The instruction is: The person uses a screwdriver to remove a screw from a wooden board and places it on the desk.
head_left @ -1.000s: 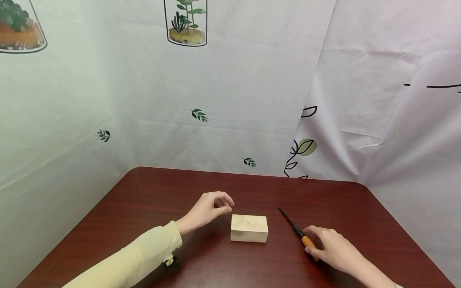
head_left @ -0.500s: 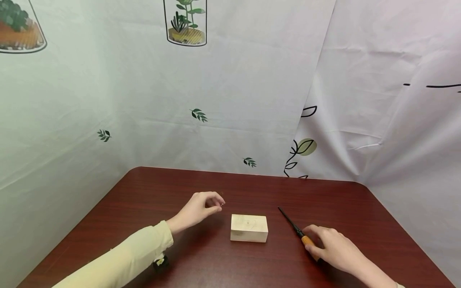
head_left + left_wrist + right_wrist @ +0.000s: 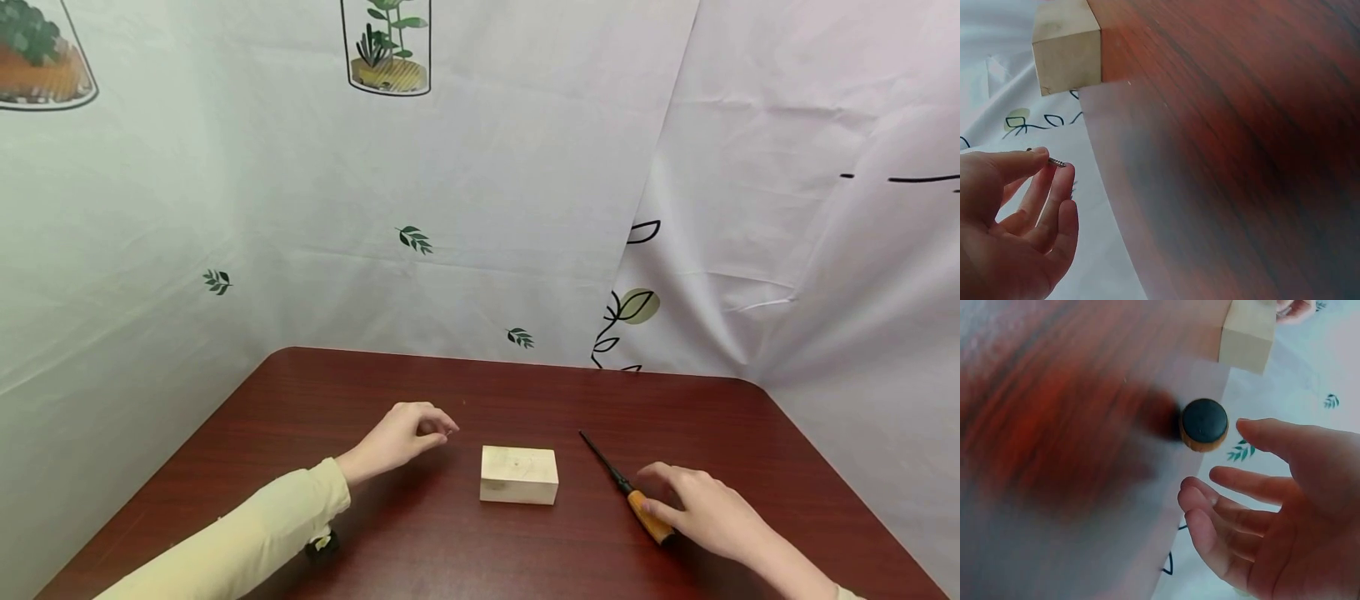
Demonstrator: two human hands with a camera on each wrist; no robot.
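My left hand (image 3: 399, 435) pinches a small metal screw (image 3: 1057, 162) between thumb and fingertips, above the table left of a pale wooden block (image 3: 518, 476). The thumb covers part of the screw in the left wrist view. The block lies flat, with a small dark spot on its top face. To its right lies a screwdriver (image 3: 648, 516) with a black shaft pointing away and an orange handle. Beside that handle is my right hand (image 3: 708, 508), fingers loosely bent and holding nothing. In the right wrist view the handle's black end cap (image 3: 1204, 420) shows apart from the thumb.
The dark red-brown table (image 3: 450, 550) has rounded far corners. White cloth (image 3: 480, 208) printed with plants hangs behind it and on both sides. A dark strap (image 3: 322, 546) with a small flower hangs under the left cuff.
My left hand has moved left, away from the block, with the screw. My right hand has loosened from the screwdriver handle and shifted slightly right. The block and screwdriver stay put.
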